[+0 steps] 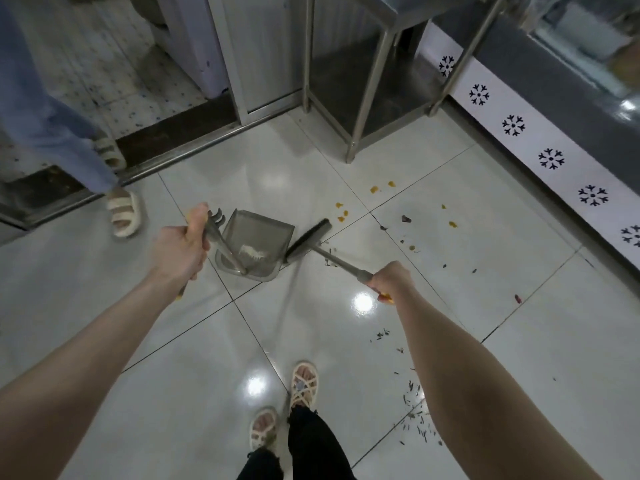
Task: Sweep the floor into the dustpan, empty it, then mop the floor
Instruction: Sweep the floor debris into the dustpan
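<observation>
My left hand [183, 245] grips the long handle of a grey dustpan [254, 240] that stands on the glossy tiled floor [311, 334], its mouth turned to the right. In my right hand [391, 280] is the metal handle of a dark broom, and the broom head [308, 242] sits at the dustpan's open edge. A pale clump lies inside the pan. Orange scraps [343, 213] and dark bits [408, 247] are strewn over the tiles to the right, and more dark slivers [415, 420] lie near my right forearm.
Another person in blue trousers and cream sandals [123, 213] stands at the left by a door threshold [166, 140]. Steel table legs [367, 109] rise ahead. A white counter base with black flower marks [550, 157] runs along the right. My feet [294, 403] are at the bottom.
</observation>
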